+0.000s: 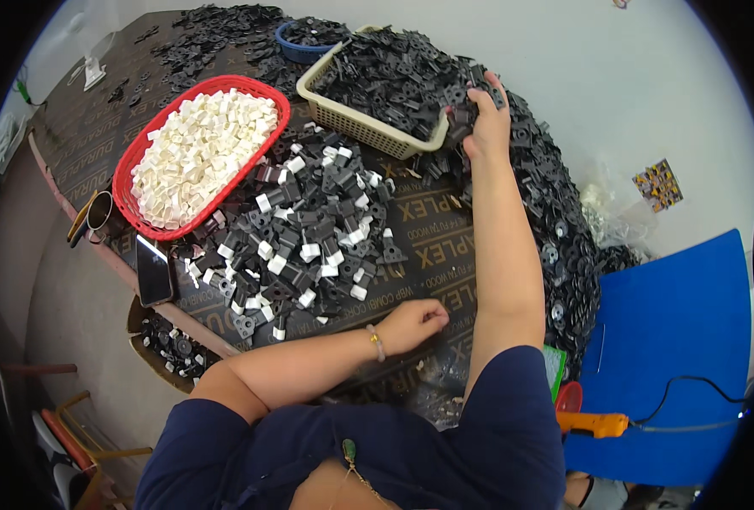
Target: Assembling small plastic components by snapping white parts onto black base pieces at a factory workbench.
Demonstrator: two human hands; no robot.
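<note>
My right hand (489,123) is stretched out to the right end of a beige plastic basket (355,125) heaped with black plastic parts (394,72). Its thumb and fingers curl round a few black plastic parts (459,125) at the basket's corner. My left hand (411,325) rests low over the dark table (432,225), fingers curled in; anything inside them is hidden. In front of it spreads a pile of black parts with white pieces fitted on them (309,229).
A red basket (285,106) full of small white pieces stands at left, near a phone (154,272) and a metal cup (100,214). Black parts heap along the right (555,221) and far left. A blue bowl (296,53) stands behind; an orange-handled tool (594,423) lies at right.
</note>
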